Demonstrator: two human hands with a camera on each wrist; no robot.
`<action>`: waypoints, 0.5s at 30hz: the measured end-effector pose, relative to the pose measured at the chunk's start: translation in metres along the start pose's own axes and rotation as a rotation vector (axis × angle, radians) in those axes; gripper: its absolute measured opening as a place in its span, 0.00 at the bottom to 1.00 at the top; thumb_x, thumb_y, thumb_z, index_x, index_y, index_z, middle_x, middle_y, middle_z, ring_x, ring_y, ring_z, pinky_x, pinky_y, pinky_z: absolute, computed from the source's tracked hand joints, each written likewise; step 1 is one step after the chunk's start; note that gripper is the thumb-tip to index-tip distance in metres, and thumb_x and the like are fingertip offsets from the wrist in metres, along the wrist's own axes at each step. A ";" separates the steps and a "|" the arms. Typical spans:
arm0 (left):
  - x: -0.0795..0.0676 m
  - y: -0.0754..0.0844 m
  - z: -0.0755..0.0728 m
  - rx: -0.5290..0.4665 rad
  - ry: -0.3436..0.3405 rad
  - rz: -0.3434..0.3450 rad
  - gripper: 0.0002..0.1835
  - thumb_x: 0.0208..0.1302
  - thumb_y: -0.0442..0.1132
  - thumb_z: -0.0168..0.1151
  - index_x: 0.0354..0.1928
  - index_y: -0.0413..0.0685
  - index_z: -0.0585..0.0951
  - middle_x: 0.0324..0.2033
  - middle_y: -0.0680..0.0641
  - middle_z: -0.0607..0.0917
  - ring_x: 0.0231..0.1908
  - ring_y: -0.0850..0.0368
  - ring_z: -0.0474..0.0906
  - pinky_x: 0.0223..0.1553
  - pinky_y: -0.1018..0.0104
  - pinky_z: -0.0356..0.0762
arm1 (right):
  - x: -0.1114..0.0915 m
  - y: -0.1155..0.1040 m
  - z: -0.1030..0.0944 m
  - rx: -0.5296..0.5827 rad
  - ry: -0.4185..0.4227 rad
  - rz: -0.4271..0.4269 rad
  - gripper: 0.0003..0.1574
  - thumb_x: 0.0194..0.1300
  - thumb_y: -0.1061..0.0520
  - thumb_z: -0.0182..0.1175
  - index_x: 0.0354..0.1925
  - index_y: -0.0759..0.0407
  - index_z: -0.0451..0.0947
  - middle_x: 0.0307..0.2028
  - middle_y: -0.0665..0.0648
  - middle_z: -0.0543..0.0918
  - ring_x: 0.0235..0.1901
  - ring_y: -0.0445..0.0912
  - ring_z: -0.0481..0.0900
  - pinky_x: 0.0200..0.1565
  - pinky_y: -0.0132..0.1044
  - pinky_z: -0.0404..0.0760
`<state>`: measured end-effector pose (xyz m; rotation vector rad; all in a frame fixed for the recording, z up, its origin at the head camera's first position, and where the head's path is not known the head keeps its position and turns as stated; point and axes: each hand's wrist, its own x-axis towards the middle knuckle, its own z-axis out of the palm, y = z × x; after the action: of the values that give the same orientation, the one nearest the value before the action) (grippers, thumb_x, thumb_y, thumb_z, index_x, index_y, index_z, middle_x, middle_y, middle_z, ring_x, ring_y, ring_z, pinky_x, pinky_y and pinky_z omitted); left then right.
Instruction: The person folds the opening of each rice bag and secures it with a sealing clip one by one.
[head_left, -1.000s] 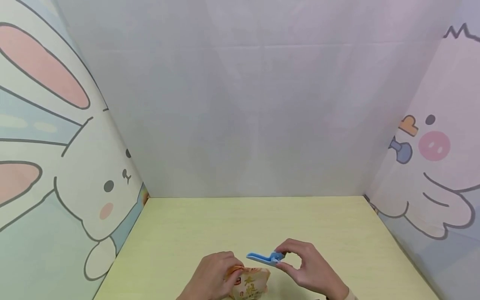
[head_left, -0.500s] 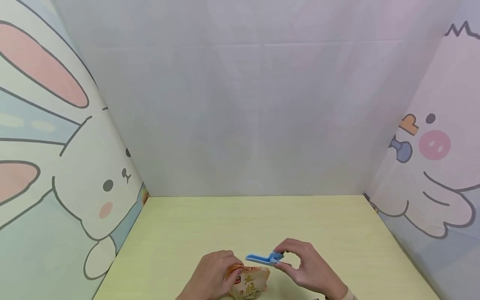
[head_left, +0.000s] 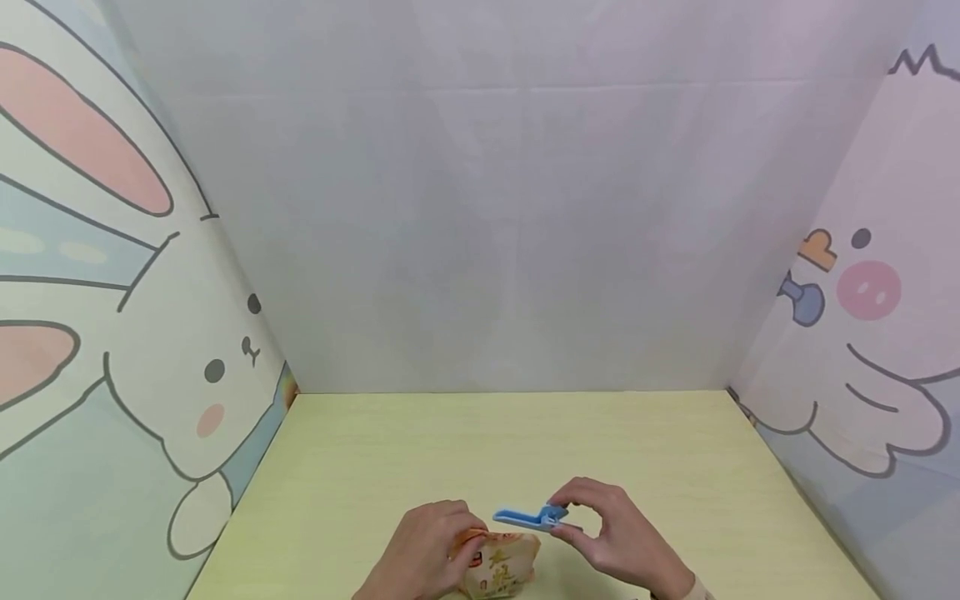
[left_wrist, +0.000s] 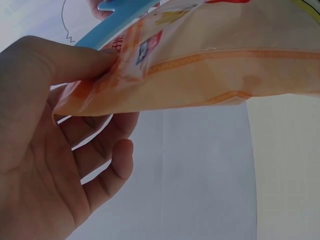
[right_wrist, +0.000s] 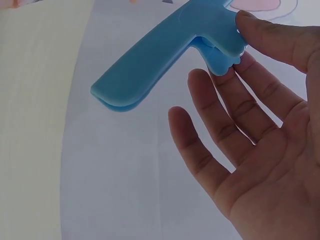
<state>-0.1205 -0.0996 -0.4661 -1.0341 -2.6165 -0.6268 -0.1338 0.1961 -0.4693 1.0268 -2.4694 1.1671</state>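
Note:
My left hand (head_left: pixel 427 546) pinches the top corner of a cream and orange printed food bag (head_left: pixel 501 567) between thumb and fingers. In the left wrist view the bag (left_wrist: pixel 200 80) stretches rightward from the thumb, while the lower fingers curl loosely beneath it. A light blue bag clip (head_left: pixel 525 518) is pinched by its handle end in my right hand (head_left: pixel 626 537). Its long bar points left, just above the bag's top edge. The right wrist view shows the clip (right_wrist: pixel 145 60) with its two bars close together, the thumb on one handle tab and fingertips on the other.
A pale yellow table (head_left: pixel 510 442) spreads out beyond both hands. Grey-white cloth (head_left: pixel 480 250) hangs behind it, with a rabbit-print panel (head_left: pixel 172 375) on the left and a duck-print panel (head_left: pixel 862 350) on the right. A small dark object is cut off at the bottom edge.

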 end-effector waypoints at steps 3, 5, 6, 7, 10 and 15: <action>0.000 0.000 0.001 -0.003 0.000 0.004 0.04 0.64 0.47 0.66 0.33 0.61 0.87 0.26 0.66 0.82 0.26 0.77 0.72 0.28 0.83 0.69 | -0.001 0.000 0.000 0.020 0.000 -0.002 0.13 0.64 0.50 0.67 0.47 0.38 0.80 0.40 0.37 0.84 0.40 0.34 0.82 0.42 0.33 0.83; 0.000 0.000 0.001 -0.006 -0.001 0.007 0.04 0.64 0.47 0.66 0.33 0.61 0.87 0.26 0.66 0.82 0.26 0.77 0.72 0.28 0.83 0.69 | -0.001 0.000 0.000 0.025 0.003 -0.010 0.13 0.64 0.50 0.67 0.47 0.39 0.80 0.40 0.38 0.83 0.39 0.34 0.82 0.41 0.32 0.82; 0.000 0.000 0.001 -0.008 -0.002 0.006 0.04 0.64 0.47 0.66 0.33 0.61 0.87 0.26 0.66 0.82 0.26 0.77 0.72 0.28 0.83 0.69 | -0.001 0.000 -0.001 0.028 0.000 -0.011 0.13 0.64 0.50 0.67 0.47 0.39 0.80 0.40 0.38 0.84 0.39 0.34 0.82 0.41 0.32 0.82; 0.000 0.000 0.001 -0.008 -0.003 0.006 0.04 0.65 0.47 0.66 0.33 0.61 0.87 0.26 0.66 0.82 0.26 0.77 0.72 0.28 0.83 0.69 | -0.001 0.000 -0.001 0.028 -0.002 -0.010 0.12 0.64 0.50 0.67 0.47 0.39 0.80 0.40 0.38 0.84 0.39 0.34 0.82 0.41 0.32 0.82; 0.000 0.000 0.001 -0.007 -0.004 0.004 0.04 0.65 0.47 0.66 0.33 0.61 0.87 0.27 0.66 0.82 0.27 0.77 0.74 0.28 0.82 0.70 | 0.000 0.000 -0.001 0.026 -0.011 -0.004 0.12 0.64 0.50 0.67 0.47 0.38 0.80 0.39 0.37 0.84 0.39 0.33 0.81 0.41 0.32 0.82; 0.000 0.000 0.001 0.006 -0.001 0.003 0.04 0.64 0.47 0.66 0.33 0.61 0.87 0.27 0.66 0.82 0.27 0.76 0.74 0.28 0.82 0.71 | 0.000 -0.001 -0.002 0.025 -0.025 0.009 0.12 0.65 0.49 0.67 0.47 0.38 0.80 0.39 0.37 0.84 0.39 0.33 0.81 0.41 0.32 0.82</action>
<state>-0.1210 -0.0995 -0.4667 -1.0366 -2.6161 -0.6173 -0.1332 0.1971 -0.4676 1.0438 -2.4874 1.1986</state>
